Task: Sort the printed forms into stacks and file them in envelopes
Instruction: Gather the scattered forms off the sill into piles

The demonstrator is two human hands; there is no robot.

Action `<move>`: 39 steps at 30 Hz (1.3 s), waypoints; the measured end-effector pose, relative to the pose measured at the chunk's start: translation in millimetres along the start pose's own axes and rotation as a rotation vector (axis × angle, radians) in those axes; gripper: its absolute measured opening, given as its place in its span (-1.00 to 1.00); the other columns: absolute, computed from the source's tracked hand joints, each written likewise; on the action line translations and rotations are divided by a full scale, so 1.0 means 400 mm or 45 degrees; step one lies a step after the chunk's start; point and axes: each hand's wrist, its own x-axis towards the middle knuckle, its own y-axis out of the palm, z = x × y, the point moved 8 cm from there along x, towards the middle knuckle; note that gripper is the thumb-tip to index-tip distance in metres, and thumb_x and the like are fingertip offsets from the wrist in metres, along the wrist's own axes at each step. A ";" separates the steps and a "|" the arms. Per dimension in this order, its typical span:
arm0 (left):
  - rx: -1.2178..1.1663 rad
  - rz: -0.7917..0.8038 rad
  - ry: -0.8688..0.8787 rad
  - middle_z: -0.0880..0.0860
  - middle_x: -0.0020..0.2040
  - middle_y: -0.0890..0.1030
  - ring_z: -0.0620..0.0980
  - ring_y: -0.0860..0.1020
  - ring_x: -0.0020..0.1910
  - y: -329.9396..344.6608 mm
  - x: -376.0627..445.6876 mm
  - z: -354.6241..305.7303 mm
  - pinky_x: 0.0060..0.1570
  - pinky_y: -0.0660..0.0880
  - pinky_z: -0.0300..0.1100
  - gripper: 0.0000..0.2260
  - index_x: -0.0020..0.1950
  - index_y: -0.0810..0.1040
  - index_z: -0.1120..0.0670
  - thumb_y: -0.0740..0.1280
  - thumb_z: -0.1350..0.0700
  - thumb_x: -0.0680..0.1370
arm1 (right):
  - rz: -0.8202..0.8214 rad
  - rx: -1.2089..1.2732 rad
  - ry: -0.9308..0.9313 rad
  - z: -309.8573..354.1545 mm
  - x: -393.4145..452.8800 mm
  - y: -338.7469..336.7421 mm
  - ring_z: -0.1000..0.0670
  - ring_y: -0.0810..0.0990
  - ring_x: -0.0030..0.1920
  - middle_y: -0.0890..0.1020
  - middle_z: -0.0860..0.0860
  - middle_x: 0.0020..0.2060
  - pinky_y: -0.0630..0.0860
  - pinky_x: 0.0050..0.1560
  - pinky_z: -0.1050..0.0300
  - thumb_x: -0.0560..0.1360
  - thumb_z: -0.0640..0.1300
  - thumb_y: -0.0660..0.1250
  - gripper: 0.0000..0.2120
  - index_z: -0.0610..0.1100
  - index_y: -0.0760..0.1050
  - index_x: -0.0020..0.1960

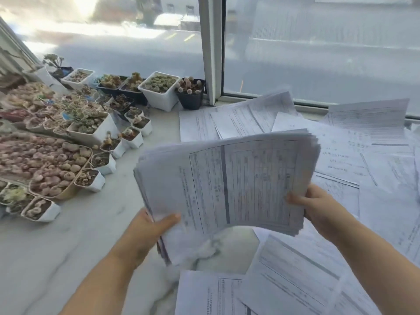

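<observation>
Paper in bulk is what I have here: a thick stack of printed forms (229, 183) held up at the middle of the frame, above the desk (68, 246). My left hand (147, 228) grips its lower left corner, thumb on top and fingers curled under; my right hand (311, 203) pinches the lower right edge the same way. I judge the stack fairly heavy yet limp, since its edges fan and the middle bows, so the sheets could slide apart; holding two opposite edges and squaring them on the desk should steady it. Loose forms (341, 155) lie scattered and overlapping across the right side and bottom of the frame. No envelope shows. White marbled stone makes up the desk top. Small pots of succulents (86, 123) crowd the left side, and a large window (318, 53) with a white frame fills the top.
</observation>
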 end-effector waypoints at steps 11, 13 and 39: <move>0.058 -0.204 0.088 -0.22 -0.13 0.69 -0.33 0.61 -0.12 -0.174 0.005 0.041 -0.19 0.48 -0.45 -0.77 -0.15 0.67 -0.11 0.55 0.23 0.37 | -0.089 -0.066 -0.112 -0.030 0.083 0.194 -0.08 0.65 0.07 0.71 -0.05 0.00 0.50 0.24 -0.17 0.42 -0.41 0.39 -0.68 -0.13 0.59 0.10; 0.079 -0.321 0.105 -0.17 -0.22 0.69 -0.28 0.63 -0.22 -0.207 0.007 0.043 -0.29 0.49 -0.45 -0.83 -0.24 0.69 -0.09 0.50 0.19 0.41 | -0.038 -0.061 -0.134 -0.003 0.092 0.225 -0.06 0.66 0.07 0.71 -0.03 0.02 0.52 0.20 -0.13 0.37 -0.24 0.46 -0.67 -0.11 0.59 0.14; 0.580 -0.763 -0.169 0.07 0.11 0.50 0.05 0.51 0.00 -0.152 -0.324 0.233 0.18 0.44 -0.01 -0.61 0.20 0.46 0.08 0.45 0.28 0.42 | -0.385 -0.741 -0.129 -0.155 -0.244 0.011 0.22 0.61 -0.15 0.67 0.25 -0.23 0.47 -0.14 0.27 0.51 -0.22 0.34 -0.73 0.17 0.56 -0.14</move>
